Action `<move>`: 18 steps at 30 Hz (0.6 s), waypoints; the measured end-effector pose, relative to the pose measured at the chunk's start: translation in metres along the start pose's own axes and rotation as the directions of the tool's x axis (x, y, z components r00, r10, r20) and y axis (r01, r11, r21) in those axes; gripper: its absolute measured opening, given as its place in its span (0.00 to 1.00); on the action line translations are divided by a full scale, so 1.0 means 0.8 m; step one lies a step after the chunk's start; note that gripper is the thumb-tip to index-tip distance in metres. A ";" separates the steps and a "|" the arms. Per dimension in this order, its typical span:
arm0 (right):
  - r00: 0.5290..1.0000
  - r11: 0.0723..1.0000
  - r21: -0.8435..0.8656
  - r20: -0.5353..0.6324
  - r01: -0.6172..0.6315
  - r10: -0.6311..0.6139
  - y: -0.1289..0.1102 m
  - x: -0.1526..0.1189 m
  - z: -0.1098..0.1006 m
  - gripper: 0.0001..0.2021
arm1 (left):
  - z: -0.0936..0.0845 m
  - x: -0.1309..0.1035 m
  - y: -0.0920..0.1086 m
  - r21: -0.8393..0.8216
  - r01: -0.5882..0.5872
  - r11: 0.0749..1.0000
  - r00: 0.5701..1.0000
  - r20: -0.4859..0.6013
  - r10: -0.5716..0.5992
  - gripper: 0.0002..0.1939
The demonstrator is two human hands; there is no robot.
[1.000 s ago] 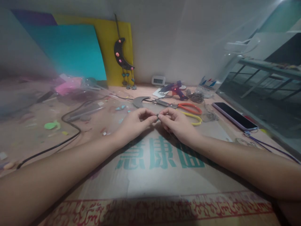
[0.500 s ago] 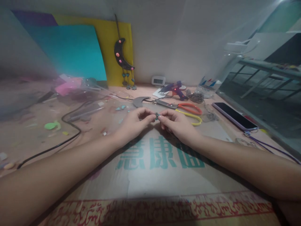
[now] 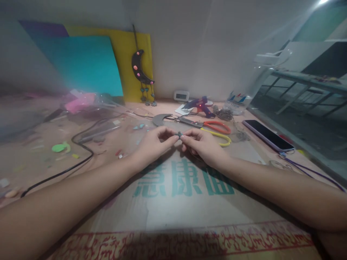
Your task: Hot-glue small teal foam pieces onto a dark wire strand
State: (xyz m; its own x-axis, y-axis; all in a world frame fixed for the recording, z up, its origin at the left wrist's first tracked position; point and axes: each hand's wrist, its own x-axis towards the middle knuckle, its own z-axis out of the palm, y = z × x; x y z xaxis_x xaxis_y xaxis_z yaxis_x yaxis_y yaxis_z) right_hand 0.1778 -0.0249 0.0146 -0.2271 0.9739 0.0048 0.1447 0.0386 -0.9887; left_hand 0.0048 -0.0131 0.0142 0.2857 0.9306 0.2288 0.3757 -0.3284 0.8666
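Your left hand [image 3: 159, 142] and right hand [image 3: 202, 143] pinch a tiny grey-green piece [image 3: 179, 134] between them, near scissors [image 3: 202, 124] and a grey crescent [image 3: 159, 119].

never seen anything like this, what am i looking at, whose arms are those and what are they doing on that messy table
There is no robot here: these are a person's bare arms, seen by a camera worn on that person's head, looking forward and down. All three pictures come from it; the last is the current one.

The left hand and right hand meet in the middle, pinching a small greyish piece between the fingertips; it is too small to identify.

Just beyond them lie scissors with orange and yellow handles, a grey crescent and a glue gun. A phone lies to the right. A decorated dark moon hangs before a yellow sheet.
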 end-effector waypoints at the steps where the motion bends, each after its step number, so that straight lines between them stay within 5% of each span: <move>1: 1.000 1.000 -0.019 0.011 -0.005 0.005 0.000 0.000 -0.001 0.13 | 0.000 0.000 0.000 0.011 -0.010 1.000 1.000 -0.007 0.010 0.09; 8: 0.986 0.980 -0.127 -0.053 0.152 -0.160 0.003 0.002 -0.011 0.14 | -0.001 0.001 0.001 -0.018 -0.014 1.000 1.000 -0.012 0.014 0.08; 18: 0.980 0.953 -0.254 -0.067 0.167 -0.190 -0.004 -0.004 -0.005 0.10 | -0.001 -0.003 0.001 0.078 -0.058 0.995 0.998 -0.005 0.058 0.08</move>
State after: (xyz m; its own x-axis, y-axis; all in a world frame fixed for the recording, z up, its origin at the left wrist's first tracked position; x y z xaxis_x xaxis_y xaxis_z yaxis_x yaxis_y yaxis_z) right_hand 0.1820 -0.0272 0.0180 -0.1849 0.9617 0.2023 0.3449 0.2563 -0.9030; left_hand 0.0038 -0.0154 0.0149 0.3031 0.9106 0.2811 0.4264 -0.3934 0.8145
